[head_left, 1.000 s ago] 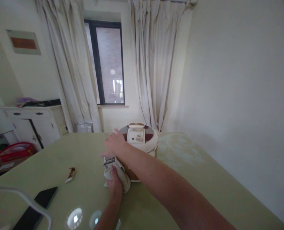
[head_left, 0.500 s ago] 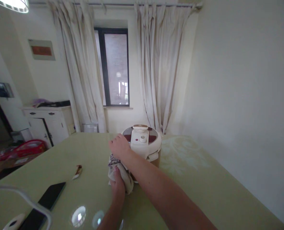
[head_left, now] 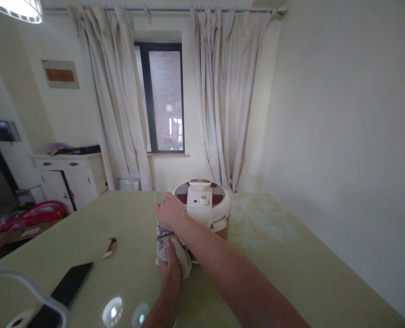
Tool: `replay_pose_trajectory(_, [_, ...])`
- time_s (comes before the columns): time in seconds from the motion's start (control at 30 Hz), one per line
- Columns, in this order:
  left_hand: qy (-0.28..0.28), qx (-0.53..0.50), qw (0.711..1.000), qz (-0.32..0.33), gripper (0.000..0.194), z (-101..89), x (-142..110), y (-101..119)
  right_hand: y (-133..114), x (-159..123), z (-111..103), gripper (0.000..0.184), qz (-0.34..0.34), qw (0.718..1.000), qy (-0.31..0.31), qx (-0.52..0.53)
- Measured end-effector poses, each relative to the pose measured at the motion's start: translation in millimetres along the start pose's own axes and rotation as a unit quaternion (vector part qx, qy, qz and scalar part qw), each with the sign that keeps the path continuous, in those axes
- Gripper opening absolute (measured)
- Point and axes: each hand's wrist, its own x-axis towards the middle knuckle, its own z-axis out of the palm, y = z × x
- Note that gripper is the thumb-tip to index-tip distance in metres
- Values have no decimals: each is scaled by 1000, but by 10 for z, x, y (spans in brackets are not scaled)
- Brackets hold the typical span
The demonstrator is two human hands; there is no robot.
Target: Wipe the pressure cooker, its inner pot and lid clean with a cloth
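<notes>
A white electric pressure cooker (head_left: 205, 210), with a grey and dark red lid top and brown sides, stands on the table. Against its left side bunches a pale cloth (head_left: 178, 255) with a dark-patterned part. My left hand (head_left: 168, 264) grips the lower end of this cloth, thumb on top. Reaching across the cooker's front, my right hand (head_left: 170, 212) is closed over the cloth's upper end at the cooker's left edge. My right forearm hides part of the cooker's front and base.
The table (head_left: 274, 273) has a glossy pale green top. At left lie a black phone-like slab (head_left: 66, 287), a small torn wrapper (head_left: 110, 248), a white cable (head_left: 28, 278) and a white roll (head_left: 20, 319). A wall (head_left: 352, 136) borders the table's right side.
The cloth and my left hand have shifted very slightly right and down. My right hand stays at nearly the same spot, and the cooker has not visibly moved.
</notes>
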Motion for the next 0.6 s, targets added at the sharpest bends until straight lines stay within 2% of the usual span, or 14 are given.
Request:
replay_pose_trajectory(0.17, [-21,-4,1000,21,56,-3,-12,-4,12,-118,8,21,-29,999,21,-14])
replay_pose_trajectory(0.3, [-25,-9,999,24,57,11,-52,29,29,-342,-22,21,-62,996,56,-25])
replay_pose_trajectory(0.43, [-31,-47,998,30,53,55,-148,94,72,-714,-183,24,-115,990,77,-10])
replay_pose_trajectory(0.6, [-22,-88,995,45,55,132,-210,170,158,-1318,-408,24,-170,980,101,21])
